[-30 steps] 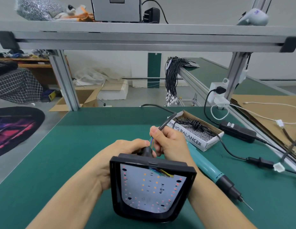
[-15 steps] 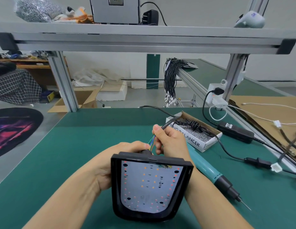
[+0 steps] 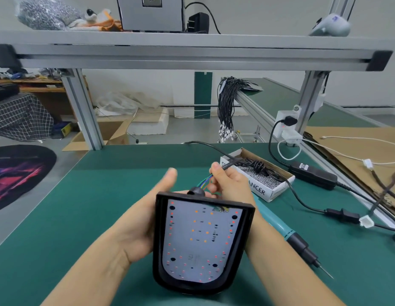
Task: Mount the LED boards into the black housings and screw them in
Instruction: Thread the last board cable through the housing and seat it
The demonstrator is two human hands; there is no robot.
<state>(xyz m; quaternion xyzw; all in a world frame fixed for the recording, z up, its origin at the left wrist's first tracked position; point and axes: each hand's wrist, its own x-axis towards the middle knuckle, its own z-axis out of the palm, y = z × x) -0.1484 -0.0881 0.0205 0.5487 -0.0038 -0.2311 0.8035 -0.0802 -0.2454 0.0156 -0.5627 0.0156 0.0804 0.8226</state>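
The black housing (image 3: 157, 239) is cradled from below and from its left side by the left hand (image 3: 145, 219), whose thumb is raised clear of it and whose other fingers are hidden behind the housing, so the grip is seen only in part. The black cable (image 3: 230, 162) is pinched by the curled fingers of the right hand (image 3: 228, 184) just beyond the housing's top edge, where coloured wires (image 3: 204, 181) are fanned out between the cable's sheath and a black grommet (image 3: 195, 191) at the top of the housing. The housing is held tilted above the green work mat (image 3: 103, 195), and the white LED board (image 3: 203, 241) is seated inside it, dotted with red and orange LEDs. A teal electric screwdriver (image 3: 278, 226) is laid on the mat under the right forearm, its bit pointed to the lower right. A cardboard box of screws (image 3: 263, 180) is set just beyond the right hand, with a black power adapter (image 3: 313, 175) to its right.
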